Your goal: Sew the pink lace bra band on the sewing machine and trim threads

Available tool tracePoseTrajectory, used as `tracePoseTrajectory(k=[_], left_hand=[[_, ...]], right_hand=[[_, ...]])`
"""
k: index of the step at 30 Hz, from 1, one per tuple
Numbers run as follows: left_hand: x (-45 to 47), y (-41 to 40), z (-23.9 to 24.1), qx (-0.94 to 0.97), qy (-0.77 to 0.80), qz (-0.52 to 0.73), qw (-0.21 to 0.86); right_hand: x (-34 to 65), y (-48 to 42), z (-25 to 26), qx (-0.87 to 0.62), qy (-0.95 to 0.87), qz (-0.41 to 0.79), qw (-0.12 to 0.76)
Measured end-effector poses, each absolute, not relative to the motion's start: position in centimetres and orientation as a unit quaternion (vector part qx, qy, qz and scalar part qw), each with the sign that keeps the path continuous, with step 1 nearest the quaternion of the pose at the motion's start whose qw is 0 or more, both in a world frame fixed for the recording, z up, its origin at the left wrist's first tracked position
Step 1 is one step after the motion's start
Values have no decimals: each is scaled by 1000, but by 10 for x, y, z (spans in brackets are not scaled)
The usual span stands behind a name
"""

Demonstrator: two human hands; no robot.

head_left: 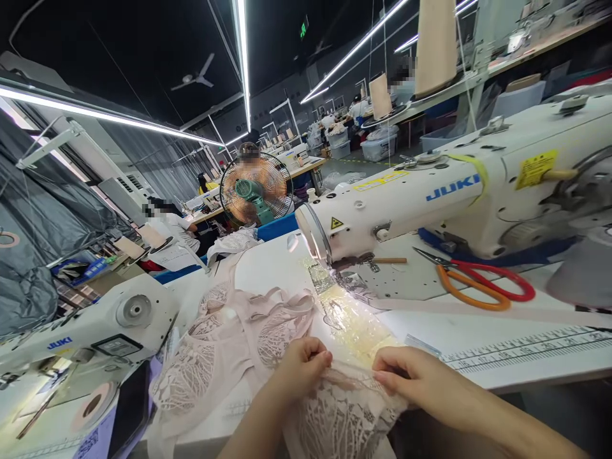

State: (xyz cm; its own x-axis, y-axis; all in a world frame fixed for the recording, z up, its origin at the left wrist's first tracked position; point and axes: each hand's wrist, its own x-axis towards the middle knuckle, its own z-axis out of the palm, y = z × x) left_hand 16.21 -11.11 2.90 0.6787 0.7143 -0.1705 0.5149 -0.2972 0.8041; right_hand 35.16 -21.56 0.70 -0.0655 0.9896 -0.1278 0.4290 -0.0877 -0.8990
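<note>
1. The left hand is curled closed, fingertips pinching the edge of the pink lace garment. The right hand pinches the same edge just beside it, thumb against fingers.
2. The garment is right at both hands: one part drops off the table edge below them, and the bulk spreads to the left of the left hand, its long axis running left and slightly away.
3. Straight ahead of the gap between the hands, in the lamp glare, sits the presser foot of the sewing machine. Both hands are about equally near it, and neither touches it.
4. Writing: "JUKI" in blue on the machine arm, and a warning triangle on the head. A yellow label sits farther right, its text too small to read.
5. Beyond the right hand, orange- and red-handled scissors lie on the machine bed. A printed ruler scale runs along the table to that hand's right, numbers unreadable.
6. Far left of the left hand stands a second sewing machine, also marked "JUKI".
</note>
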Motion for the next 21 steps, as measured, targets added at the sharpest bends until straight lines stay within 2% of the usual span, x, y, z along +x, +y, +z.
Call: tracePoseTrajectory(k=[6, 11, 13, 18, 21], left_hand=[[167, -121, 36, 834, 388, 119, 375], [179, -147, 42, 904, 282, 157, 281], [186, -153, 40, 897, 279, 147, 309], [196, -153, 34, 779, 350, 99, 511], [195, -148, 35, 742, 354, 91, 561]], right_hand=[[360, -225, 10, -576, -579, 452, 359], [357, -232, 13, -540, -568, 479, 395], [356, -233, 13, -530, -561, 493, 402], [359, -237, 12, -536, -537, 506, 409], [363, -239, 12, -566, -522, 487, 412]])
